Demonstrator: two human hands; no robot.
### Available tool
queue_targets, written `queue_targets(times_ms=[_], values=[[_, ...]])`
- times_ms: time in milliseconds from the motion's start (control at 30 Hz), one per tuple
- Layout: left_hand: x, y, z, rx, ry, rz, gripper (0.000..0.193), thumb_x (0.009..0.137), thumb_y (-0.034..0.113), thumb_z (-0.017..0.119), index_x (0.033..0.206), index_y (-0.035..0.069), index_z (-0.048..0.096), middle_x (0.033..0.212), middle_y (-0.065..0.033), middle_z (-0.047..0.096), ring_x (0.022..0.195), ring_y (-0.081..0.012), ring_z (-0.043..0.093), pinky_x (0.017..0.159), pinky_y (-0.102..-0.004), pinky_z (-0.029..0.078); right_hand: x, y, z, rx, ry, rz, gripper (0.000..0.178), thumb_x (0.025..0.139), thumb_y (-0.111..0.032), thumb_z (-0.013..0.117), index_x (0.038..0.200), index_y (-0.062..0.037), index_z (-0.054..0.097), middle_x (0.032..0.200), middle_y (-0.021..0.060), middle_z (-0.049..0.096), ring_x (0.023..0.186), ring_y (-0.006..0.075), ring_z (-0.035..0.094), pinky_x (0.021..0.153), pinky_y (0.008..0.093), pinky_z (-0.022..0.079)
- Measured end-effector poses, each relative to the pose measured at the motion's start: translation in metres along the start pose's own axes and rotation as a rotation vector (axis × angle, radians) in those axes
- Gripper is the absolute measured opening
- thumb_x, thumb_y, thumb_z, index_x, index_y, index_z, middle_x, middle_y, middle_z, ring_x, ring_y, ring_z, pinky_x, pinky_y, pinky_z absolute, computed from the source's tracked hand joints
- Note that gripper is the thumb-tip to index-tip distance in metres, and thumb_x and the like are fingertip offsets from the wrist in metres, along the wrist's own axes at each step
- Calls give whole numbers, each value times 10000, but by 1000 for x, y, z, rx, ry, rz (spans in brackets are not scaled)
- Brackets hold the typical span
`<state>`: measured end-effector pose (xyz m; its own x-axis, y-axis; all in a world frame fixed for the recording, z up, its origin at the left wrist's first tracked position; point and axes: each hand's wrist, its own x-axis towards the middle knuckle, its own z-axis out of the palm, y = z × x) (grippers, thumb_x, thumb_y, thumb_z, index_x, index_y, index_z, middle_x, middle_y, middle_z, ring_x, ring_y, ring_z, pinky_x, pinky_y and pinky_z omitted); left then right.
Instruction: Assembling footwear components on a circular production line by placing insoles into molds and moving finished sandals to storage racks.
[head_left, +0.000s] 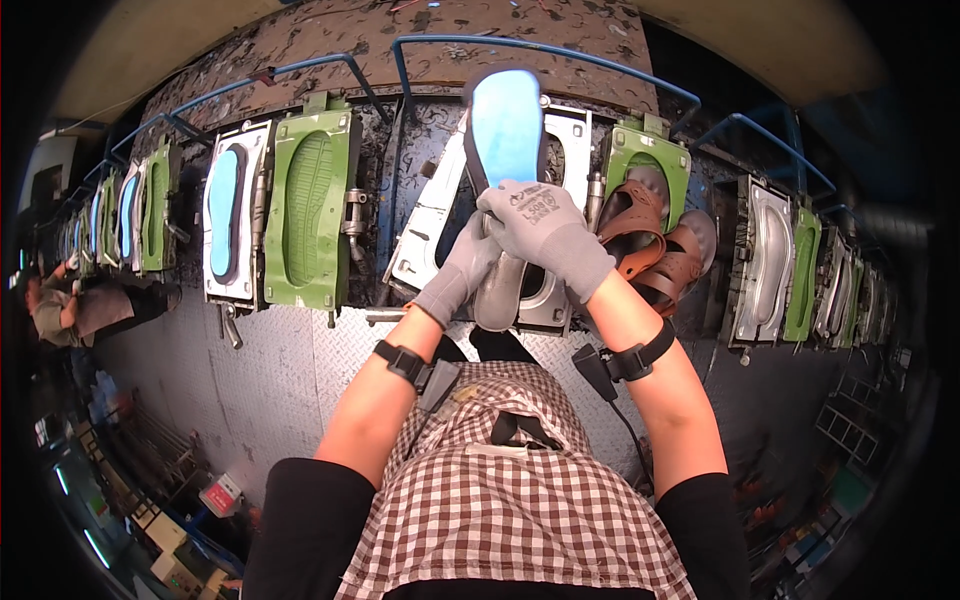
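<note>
Both gloved hands meet over an opened silver mould (425,235) straight ahead of me. My left hand (465,265) and my right hand (538,222) are closed together round the middle of a blue-faced shoe sole with a dark rim (508,125). It points away from me, its wide end above the mould's far edge. Below my fingers a grey rounded end (497,300) sticks out toward me; whether it belongs to the sole or to a foot form cannot be made out. Two brown sandals (632,232) (685,262) lie on and beside a green mould half (650,140) on the right.
More silver and green moulds stand in a row to the left (310,205) and right (765,260). One silver half carries a blue sole (225,215). Blue rails (540,45) run behind them. Another person (85,310) works at far left. Metal floor plates (270,370) lie nearer me.
</note>
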<state>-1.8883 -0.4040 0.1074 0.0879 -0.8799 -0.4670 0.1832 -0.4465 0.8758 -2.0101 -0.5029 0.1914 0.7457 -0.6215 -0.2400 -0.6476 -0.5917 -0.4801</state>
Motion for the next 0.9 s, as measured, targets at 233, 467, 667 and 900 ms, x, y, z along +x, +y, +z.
queue_targets(times_ms=[233, 467, 667, 900], values=[[-90, -50, -3, 905, -28, -157, 851, 922, 288, 720, 1598, 76, 249, 1190, -165, 675, 999, -254, 703, 916, -365, 569, 18, 36, 11, 279, -33, 381, 369, 934, -368, 577, 1254, -215, 681, 1169, 105, 742, 1111, 277, 699, 999, 389, 523], [-102, -56, 0, -188, -43, -538, 534, 859, -47, 681, 1352, 68, 513, 902, -90, 690, 591, -151, 623, 453, -281, 524, -47, -44, 66, 56, -330, 89, 262, 912, -255, 588, 1149, -155, 637, 999, 123, 719, 1000, 317, 699, 878, 428, 545], [-90, -33, 1, -319, -60, -415, 525, 855, -58, 596, 1366, 10, 496, 1132, -124, 672, 911, -214, 701, 677, -348, 600, -80, -25, 109, 144, 132, 32, 292, 934, -259, 618, 1205, -151, 634, 882, 147, 656, 885, 369, 683, 788, 453, 543], [-60, 9, 0, -13, 199, -197, 785, 947, 197, 623, 1573, -49, 220, 1359, -188, 577, 1123, -216, 625, 884, -340, 553, -66, 3, 69, 245, 302, 346, 577, 952, -470, 560, 1377, -81, 562, 1294, 235, 650, 1143, 393, 648, 1003, 446, 493]])
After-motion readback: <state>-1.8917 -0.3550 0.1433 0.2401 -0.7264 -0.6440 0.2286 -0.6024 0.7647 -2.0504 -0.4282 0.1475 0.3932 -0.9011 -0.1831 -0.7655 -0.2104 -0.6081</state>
